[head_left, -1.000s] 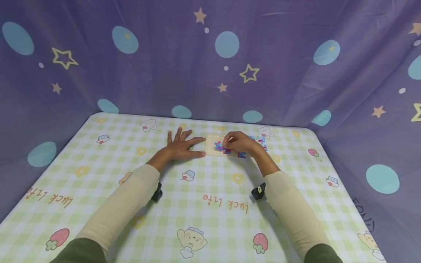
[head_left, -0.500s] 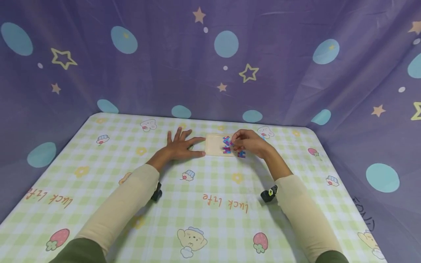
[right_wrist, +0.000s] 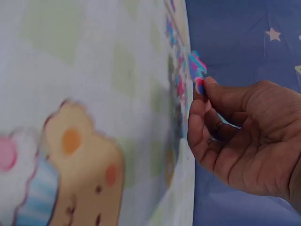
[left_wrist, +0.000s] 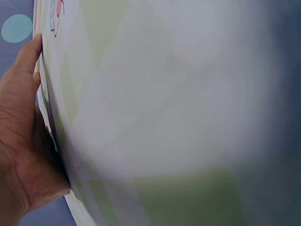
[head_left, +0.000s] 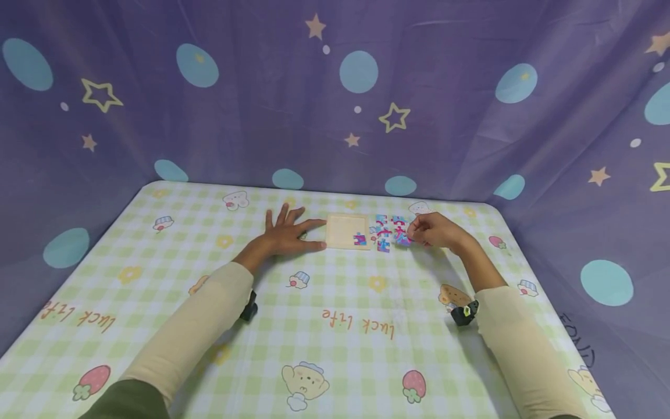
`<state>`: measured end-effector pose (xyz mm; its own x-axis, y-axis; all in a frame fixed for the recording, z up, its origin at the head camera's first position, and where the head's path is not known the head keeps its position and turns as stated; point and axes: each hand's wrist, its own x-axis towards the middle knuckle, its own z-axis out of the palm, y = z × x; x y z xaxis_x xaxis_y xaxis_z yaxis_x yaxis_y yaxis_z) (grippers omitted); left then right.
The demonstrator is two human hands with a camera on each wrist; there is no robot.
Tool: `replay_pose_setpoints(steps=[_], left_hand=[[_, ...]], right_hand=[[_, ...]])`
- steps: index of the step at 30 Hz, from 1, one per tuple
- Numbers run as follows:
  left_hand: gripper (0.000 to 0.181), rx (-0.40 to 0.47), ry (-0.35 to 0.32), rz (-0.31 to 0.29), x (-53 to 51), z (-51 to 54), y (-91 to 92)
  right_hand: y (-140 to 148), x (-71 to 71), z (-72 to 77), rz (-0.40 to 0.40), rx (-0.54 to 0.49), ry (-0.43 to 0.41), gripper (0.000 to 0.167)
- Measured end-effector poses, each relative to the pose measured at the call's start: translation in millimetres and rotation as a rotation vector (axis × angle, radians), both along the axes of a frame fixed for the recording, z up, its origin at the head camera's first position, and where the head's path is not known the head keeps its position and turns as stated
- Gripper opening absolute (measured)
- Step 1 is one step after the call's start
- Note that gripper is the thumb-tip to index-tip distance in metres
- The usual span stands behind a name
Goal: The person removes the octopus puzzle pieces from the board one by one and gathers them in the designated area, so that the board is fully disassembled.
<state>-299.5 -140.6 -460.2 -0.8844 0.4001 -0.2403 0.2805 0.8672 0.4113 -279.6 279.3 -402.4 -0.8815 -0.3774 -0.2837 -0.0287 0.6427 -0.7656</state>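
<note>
In the head view, a shallow pale wooden puzzle tray (head_left: 340,231) lies toward the far side of the table. One pink-and-blue jigsaw piece (head_left: 359,239) rests in its lower right corner. My left hand (head_left: 285,235) is spread flat at the tray's left side, thumb and index fingertips touching its edge. To the right of the tray, my right hand (head_left: 437,231) pinches a blue-and-pink jigsaw piece (right_wrist: 197,68) between thumb and index finger, just above other pieces. The left wrist view shows only part of the left hand (left_wrist: 28,141), with the tray hidden.
Several loose jigsaw pieces (head_left: 383,234) stand in columns right of the tray, some hidden by the right hand. A green-checked, printed tablecloth (head_left: 340,361) covers the table. Behind the far edge hangs a purple curtain (head_left: 251,116).
My right hand has moved right, from over the tray to above the loose pieces, carrying the pinched jigsaw piece. One piece stays in the tray. My left hand has not moved.
</note>
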Motion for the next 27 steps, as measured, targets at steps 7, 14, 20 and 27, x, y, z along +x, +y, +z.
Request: replay_pose_setpoints(steps=[7,14,20,27], left_hand=[[0.088,-0.002,-0.006,0.002,3.1,3.1,-0.8],[0.091,0.013,-0.005,0.002,1.9,0.0,-2.0],[0.093,-0.005,0.0,0.0,-6.8,-9.3,-2.0],[0.088,-0.02,-0.007,0.008,-12.1,-13.8,-1.9]], right_hand=[[0.8,1.9,-10.7,0.019,0.052,-0.03,0.019],[-4.3,1.1,-16.1,0.031,0.09,0.017,0.016],[-2.4,2.7,-18.2,0.038,0.077,0.072,0.016],[-9.2,4.6,-18.7,0.002,0.09,0.117,0.016]])
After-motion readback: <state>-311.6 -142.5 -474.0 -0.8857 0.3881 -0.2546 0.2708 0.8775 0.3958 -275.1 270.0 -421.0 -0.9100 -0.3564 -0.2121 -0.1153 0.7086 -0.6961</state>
